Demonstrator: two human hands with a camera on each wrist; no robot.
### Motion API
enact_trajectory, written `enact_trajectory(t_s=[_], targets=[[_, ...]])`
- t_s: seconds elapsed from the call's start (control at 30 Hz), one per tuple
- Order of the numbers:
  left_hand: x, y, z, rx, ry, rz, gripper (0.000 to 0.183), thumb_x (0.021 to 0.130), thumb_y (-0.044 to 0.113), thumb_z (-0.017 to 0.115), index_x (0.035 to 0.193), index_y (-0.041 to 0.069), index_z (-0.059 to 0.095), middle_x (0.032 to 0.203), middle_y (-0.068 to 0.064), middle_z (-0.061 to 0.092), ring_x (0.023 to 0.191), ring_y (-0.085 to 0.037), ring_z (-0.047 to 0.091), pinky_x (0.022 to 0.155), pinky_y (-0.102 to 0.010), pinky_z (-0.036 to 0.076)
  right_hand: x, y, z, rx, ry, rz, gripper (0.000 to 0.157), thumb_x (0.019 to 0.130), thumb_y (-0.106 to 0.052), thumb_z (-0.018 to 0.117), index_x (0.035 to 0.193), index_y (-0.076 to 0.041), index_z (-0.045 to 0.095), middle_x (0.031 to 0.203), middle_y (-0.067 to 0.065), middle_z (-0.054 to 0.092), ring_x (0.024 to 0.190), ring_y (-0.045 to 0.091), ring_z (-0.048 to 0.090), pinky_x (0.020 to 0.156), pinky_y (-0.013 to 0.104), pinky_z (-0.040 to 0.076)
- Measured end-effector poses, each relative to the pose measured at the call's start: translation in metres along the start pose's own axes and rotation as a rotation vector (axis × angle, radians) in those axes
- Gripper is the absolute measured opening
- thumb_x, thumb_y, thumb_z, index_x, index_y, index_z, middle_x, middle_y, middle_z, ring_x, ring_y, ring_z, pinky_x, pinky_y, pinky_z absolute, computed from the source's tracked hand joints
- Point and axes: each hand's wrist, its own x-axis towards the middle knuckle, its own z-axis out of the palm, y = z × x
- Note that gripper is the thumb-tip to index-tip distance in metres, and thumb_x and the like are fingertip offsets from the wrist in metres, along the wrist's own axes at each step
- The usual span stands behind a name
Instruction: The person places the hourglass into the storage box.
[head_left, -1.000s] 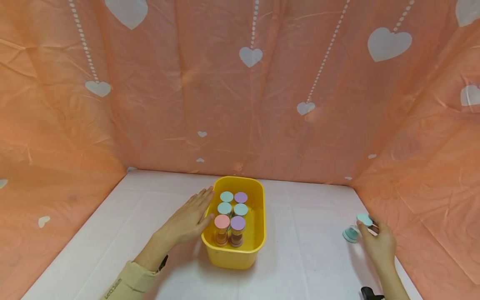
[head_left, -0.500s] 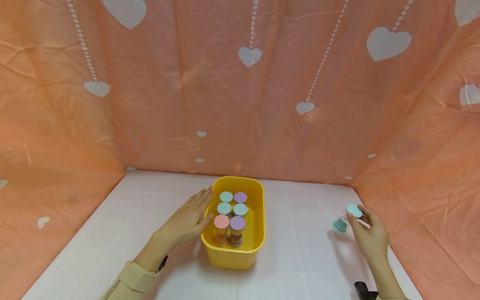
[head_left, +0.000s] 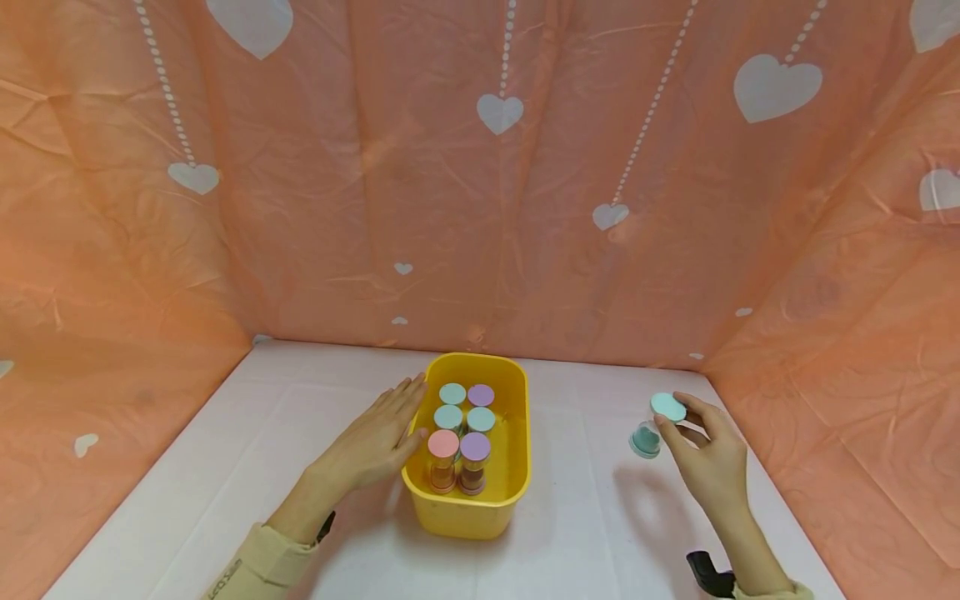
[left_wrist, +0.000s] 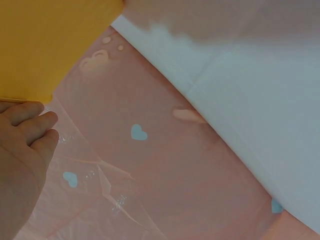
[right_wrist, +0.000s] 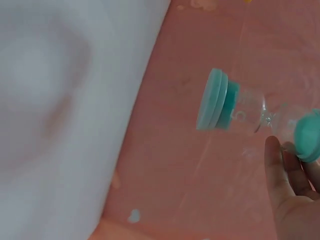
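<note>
A mint-capped sand timer [head_left: 646, 439] is pinched near its upper cap by my right hand [head_left: 708, 454], lifted above the white table with its shadow below. In the right wrist view the hourglass [right_wrist: 245, 110] shows a clear waist and teal sand in the bulb by one cap, with fingertips at the other end. My left hand [head_left: 378, 437] lies with straight fingers against the left rim of the yellow bin [head_left: 468, 518]. Inside the bin several sand timers stand upright, among them a pink-capped one [head_left: 443, 444], a purple-capped one [head_left: 476, 447] and a mint-capped one [head_left: 448, 417].
A white cloth covers the table [head_left: 577, 500]. Behind it and on both sides hang pink-orange curtains [head_left: 450, 208] with white hearts. The right strip of the bin's floor [head_left: 513, 454] shows bare beside the timers.
My right hand has carried the mint sand timer leftward and a little farther back, toward the bin. The left hand and the bin stay where they were.
</note>
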Motion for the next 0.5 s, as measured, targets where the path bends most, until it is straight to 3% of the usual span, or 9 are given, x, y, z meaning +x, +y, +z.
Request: enact_trajectory(t_s=[0.3,0.5], targets=[[0.000,0.000,0.001,-0.004,-0.001,-0.003,0.067,0.100,0.042,0.039,0.150,0.001,0.022,0.157,-0.012,0.018,0.143,-0.031,0.019,0.116,-0.048,0.019,-0.002,-0.060,0.014,0.101,-0.109,-0.178,0.043,0.074,0.012,0.072,0.116,0.012,0.059,0.108,0.018,0.060,0.094,0.006,0.061,0.077,0.018,0.054],[-0.001,0.000,0.001,-0.004,0.000,0.000,0.067,0.100,0.044,0.036,0.150,0.001,0.022,0.157,-0.011,0.018,0.144,-0.030,0.018,0.115,-0.049,0.020,-0.001,-0.065,0.029,0.164,-0.168,-0.320,0.048,0.070,0.016,0.074,0.115,0.009,0.060,0.107,0.020,0.061,0.095,0.007,0.061,0.077,0.019,0.054]])
